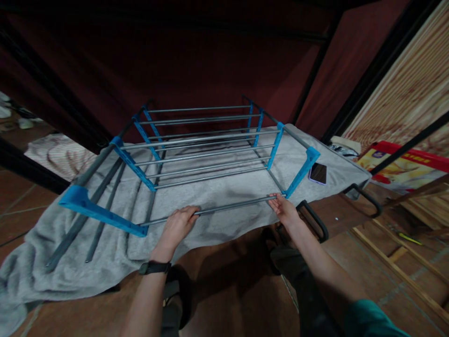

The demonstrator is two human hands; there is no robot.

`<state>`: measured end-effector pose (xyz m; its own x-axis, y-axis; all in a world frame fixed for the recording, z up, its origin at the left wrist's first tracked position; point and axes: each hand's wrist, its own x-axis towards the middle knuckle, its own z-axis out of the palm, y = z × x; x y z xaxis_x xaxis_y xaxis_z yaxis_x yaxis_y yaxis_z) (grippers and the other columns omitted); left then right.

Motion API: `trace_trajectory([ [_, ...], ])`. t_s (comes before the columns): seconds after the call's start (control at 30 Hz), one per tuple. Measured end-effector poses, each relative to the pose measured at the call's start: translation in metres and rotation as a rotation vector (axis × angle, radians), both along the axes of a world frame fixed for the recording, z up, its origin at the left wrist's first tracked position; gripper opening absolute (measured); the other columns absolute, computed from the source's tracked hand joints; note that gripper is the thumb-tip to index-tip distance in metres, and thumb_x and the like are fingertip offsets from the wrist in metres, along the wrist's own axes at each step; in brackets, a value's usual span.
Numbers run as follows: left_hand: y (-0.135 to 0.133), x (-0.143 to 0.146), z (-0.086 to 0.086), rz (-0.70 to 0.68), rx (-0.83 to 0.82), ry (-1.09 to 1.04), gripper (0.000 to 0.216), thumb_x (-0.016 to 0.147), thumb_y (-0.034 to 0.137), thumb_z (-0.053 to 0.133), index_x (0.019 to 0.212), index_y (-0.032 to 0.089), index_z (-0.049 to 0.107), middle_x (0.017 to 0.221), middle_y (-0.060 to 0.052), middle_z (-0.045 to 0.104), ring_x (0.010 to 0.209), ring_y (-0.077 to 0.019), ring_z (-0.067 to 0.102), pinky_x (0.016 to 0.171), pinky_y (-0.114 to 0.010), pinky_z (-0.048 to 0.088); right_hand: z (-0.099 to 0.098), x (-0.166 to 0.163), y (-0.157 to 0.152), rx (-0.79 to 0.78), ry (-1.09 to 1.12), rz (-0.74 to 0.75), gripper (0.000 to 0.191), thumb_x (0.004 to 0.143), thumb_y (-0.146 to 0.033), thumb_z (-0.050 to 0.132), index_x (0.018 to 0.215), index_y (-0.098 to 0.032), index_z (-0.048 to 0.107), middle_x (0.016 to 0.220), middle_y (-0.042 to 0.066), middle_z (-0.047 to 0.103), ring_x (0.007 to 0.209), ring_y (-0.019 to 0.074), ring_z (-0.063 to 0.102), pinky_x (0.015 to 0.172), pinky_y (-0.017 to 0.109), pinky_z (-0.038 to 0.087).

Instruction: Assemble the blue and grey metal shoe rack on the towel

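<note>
A rack (206,154) of grey metal tubes and blue plastic brackets stands on a grey blanket (210,201). Along its near side runs a thin grey tube (235,205), its ends at the bottoms of the left front bracket (101,213) and the right front bracket (302,171). My left hand (180,224), with a dark watch on the wrist, is closed over this tube left of its middle. At the tube's right end, by the bracket, the fingers of my right hand (282,208) pinch it. Whether the ends are fully seated cannot be made out.
Two loose grey tubes (105,215) lie on the blanket at the left. A phone (317,173) rests right of the rack. Black metal handles (314,220) stick out at the front right. A red and yellow box (403,164) and a wooden frame (400,267) are farther right.
</note>
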<state>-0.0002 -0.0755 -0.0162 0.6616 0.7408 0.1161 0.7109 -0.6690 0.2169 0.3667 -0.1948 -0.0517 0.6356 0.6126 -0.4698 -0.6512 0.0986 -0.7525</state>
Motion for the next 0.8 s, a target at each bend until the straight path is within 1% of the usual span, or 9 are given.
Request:
trace_trajectory([
  [0.1, 0.0, 0.005, -0.001, -0.025, 0.0, -0.009, 0.027, 0.095, 0.026, 0.048, 0.112, 0.022, 0.068, 0.109, -0.009, 0.074, 0.1, -0.0247, 0.069, 0.087, -0.035, 0.051, 0.002, 0.005, 0.001, -0.015, 0.013, -0.008, 0.022, 0.098, -0.014, 0.049, 0.08, -0.019, 0.061, 0.07, 0.001, 0.071, 0.062, 0.0084, 0.067, 0.067, 0.018, 0.06],
  [0.27, -0.001, 0.009, -0.003, -0.056, 0.025, 0.004, 0.027, 0.096, 0.026, 0.047, 0.111, 0.022, 0.068, 0.108, -0.009, 0.075, 0.1, -0.0247, 0.069, 0.088, -0.034, 0.05, 0.0, 0.011, 0.002, -0.045, 0.034, 0.036, 0.024, 0.1, -0.016, 0.045, 0.081, -0.019, 0.061, 0.07, 0.002, 0.071, 0.059, 0.009, 0.066, 0.064, 0.019, 0.06],
  [0.47, -0.003, 0.011, -0.003, -0.075, 0.084, 0.001, 0.029, 0.098, 0.027, 0.044, 0.113, 0.019, 0.067, 0.105, -0.011, 0.074, 0.099, -0.027, 0.068, 0.087, -0.038, 0.048, -0.003, 0.017, -0.001, -0.069, 0.061, 0.067, 0.019, 0.098, -0.017, 0.051, 0.082, -0.018, 0.061, 0.072, 0.004, 0.072, 0.057, 0.0103, 0.067, 0.063, 0.02, 0.06],
  [0.6, -0.005, 0.012, 0.0, -0.066, 0.141, -0.034, 0.031, 0.1, 0.03, 0.04, 0.113, 0.02, 0.067, 0.103, -0.011, 0.073, 0.096, -0.0264, 0.067, 0.085, -0.038, 0.047, -0.002, 0.019, -0.003, -0.067, 0.087, 0.097, 0.021, 0.099, -0.013, 0.048, 0.083, -0.017, 0.061, 0.07, 0.005, 0.072, 0.058, 0.0112, 0.068, 0.062, 0.021, 0.061],
  [0.8, -0.008, 0.011, 0.004, -0.062, 0.232, -0.049, 0.033, 0.102, 0.032, 0.038, 0.114, 0.02, 0.066, 0.102, -0.01, 0.072, 0.096, -0.0262, 0.064, 0.085, -0.038, 0.044, -0.002, 0.018, -0.004, -0.067, 0.09, 0.099, 0.016, 0.096, -0.013, 0.054, 0.083, -0.017, 0.061, 0.069, 0.004, 0.071, 0.057, 0.0117, 0.069, 0.062, 0.021, 0.061],
])
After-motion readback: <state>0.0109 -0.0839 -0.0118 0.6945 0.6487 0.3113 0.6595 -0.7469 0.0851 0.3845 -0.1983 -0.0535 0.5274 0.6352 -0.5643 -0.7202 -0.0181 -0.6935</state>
